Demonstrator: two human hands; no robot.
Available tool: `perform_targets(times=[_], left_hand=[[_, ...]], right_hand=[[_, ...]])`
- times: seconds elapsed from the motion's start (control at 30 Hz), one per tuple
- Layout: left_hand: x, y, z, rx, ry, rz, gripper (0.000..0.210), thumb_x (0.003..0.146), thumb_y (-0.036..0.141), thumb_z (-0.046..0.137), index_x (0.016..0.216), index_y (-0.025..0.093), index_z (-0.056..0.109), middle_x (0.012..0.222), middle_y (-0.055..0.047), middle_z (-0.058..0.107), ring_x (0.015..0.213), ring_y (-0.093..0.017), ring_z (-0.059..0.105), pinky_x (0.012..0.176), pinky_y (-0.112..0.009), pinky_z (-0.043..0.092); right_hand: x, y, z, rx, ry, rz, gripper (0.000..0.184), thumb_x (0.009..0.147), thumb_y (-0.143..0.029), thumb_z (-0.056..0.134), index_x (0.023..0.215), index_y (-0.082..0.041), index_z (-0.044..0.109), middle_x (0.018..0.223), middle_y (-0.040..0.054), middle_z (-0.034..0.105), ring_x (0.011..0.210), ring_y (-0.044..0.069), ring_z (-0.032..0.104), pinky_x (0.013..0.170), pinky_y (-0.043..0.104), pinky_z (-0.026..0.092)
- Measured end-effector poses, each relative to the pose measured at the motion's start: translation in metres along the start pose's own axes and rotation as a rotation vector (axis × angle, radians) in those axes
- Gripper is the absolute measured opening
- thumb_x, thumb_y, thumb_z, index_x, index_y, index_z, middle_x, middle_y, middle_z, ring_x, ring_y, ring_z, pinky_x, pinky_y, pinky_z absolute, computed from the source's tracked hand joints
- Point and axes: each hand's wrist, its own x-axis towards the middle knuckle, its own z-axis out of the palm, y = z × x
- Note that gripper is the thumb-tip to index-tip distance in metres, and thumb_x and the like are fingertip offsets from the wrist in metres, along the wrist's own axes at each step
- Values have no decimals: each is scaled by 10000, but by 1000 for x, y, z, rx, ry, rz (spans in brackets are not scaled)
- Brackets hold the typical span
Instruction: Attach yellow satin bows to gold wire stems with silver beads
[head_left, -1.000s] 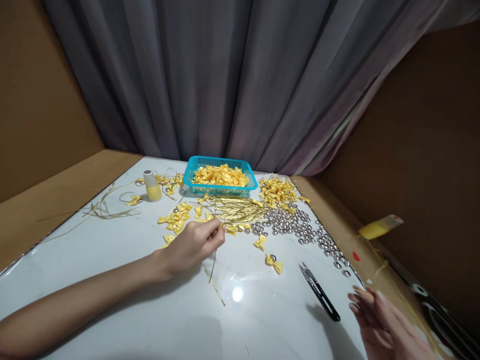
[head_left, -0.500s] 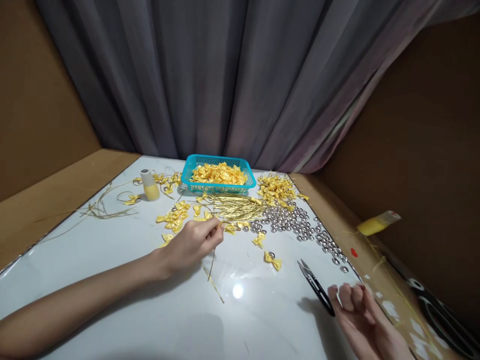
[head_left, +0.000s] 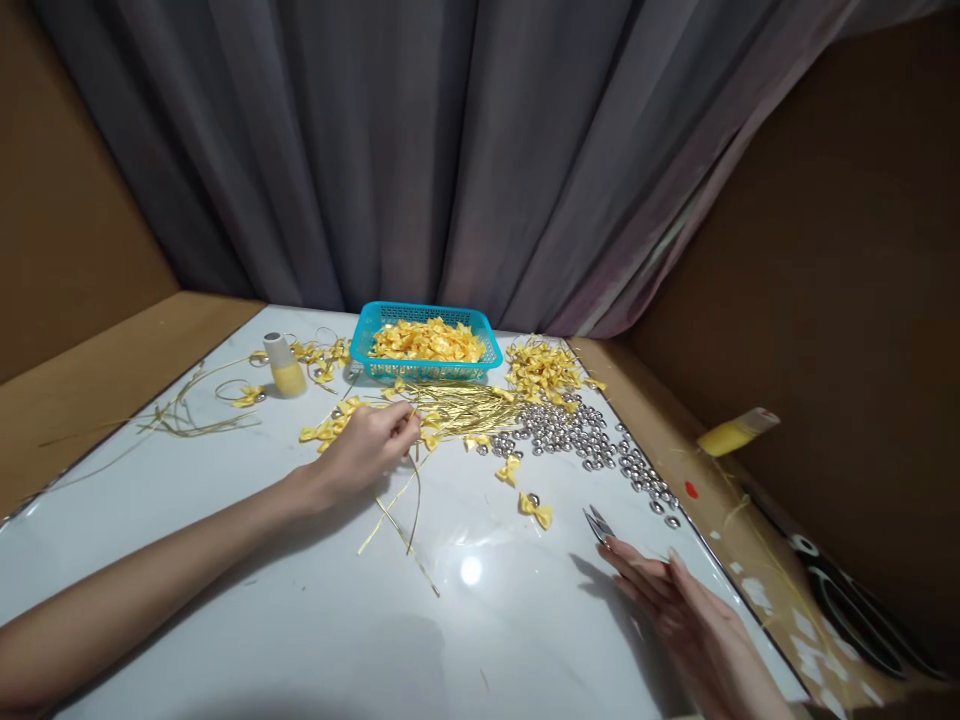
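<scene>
My left hand [head_left: 371, 440] is closed in a pinch on a thin gold cord [head_left: 416, 505], whose loose end hangs down toward the tabletop. More gold strands lie crossed just below this hand. Behind it spreads a bundle of cut gold cords [head_left: 472, 410]. At the lower right, my right hand [head_left: 682, 605] has its fingers stretched out and the thumb apart. It hovers over or touches thread snips [head_left: 598, 524]; their blades show past the fingertips and their handles are hidden. A yellow bow [head_left: 536, 511] with a small silver bell-like piece lies between the hands.
A blue basket [head_left: 364, 350] of yellow bows stands at the back. Right of it are a bow pile [head_left: 544, 368] and many silver pieces [head_left: 562, 430]. A yellow-filled bottle [head_left: 285, 368] stands left; another bottle [head_left: 739, 432] and black scissors [head_left: 855, 610] are at the right.
My left hand has shifted left and slightly away, still pinching gold cord. My right hand has turned from curled fingers to stretched ones and moved left over the snips' handles.
</scene>
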Motion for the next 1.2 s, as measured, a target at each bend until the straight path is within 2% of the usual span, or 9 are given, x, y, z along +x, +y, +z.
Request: perform_targets(times=[0.17,0.27,0.5,0.73,0.87,1.0,1.07,1.13,1.2], left_hand=[[4,-4,-1,-13,-28,-52,268,846,276,392,598,182,429,470,48,521,387,-81,456,474,-197,351],[5,-4,-1,-14,-43,-62,275,844,280,387,590,182,433,462,46,516,389,-86,460,471,-199,350],[3,0,0,-48,-74,-98,281,846,277,382,583,185,420,479,39,526,360,-81,451,445,-204,353],[1,1,2,-115,-93,-111,290,852,249,405,572,179,430,444,57,511,312,-66,446,429,-195,369],[-4,8,2,-174,-96,-78,323,863,249,402,547,180,411,422,68,497,306,-51,419,408,-178,349],[-10,21,0,-181,-61,-20,343,869,246,406,534,177,429,422,64,495,341,-52,424,419,-171,347],[-13,26,-1,-182,-52,1,342,875,239,406,540,175,442,427,63,499,359,-55,434,426,-168,347],[-15,29,-1,-200,-67,-1,339,884,236,406,553,176,443,418,68,490,352,-53,425,424,-166,346],[-17,31,-2,-229,-86,-22,339,894,245,404,564,178,440,406,74,478,334,-50,407,416,-166,341]], right_hand=[[-6,4,1,110,-8,-110,253,701,-428,717,760,-187,770,1201,161,620,1117,363,569,923,503,470],[-7,5,7,251,59,-151,189,663,-385,749,621,-201,748,1155,150,653,1094,369,584,880,516,492],[-4,5,15,487,242,-324,108,583,-298,780,573,-242,688,707,10,732,868,229,692,809,389,543],[-3,4,0,375,253,-347,187,628,-257,783,807,-241,732,912,63,736,796,198,696,722,356,577],[-8,-10,0,323,228,-348,207,603,-236,815,792,-254,733,839,31,738,588,119,655,677,298,591],[-24,-34,25,13,55,-448,253,681,-262,771,923,-304,708,671,-2,713,417,81,559,493,209,540],[-34,-45,49,-249,-160,-431,474,802,-285,656,1251,-357,522,650,-4,699,368,85,496,363,183,438],[-40,-52,78,-524,-322,-406,530,906,-290,487,1403,-319,306,698,11,694,448,108,535,410,198,433],[-40,-56,106,-818,-528,-409,529,899,-217,443,1402,-236,280,672,5,665,585,138,587,566,242,475]])
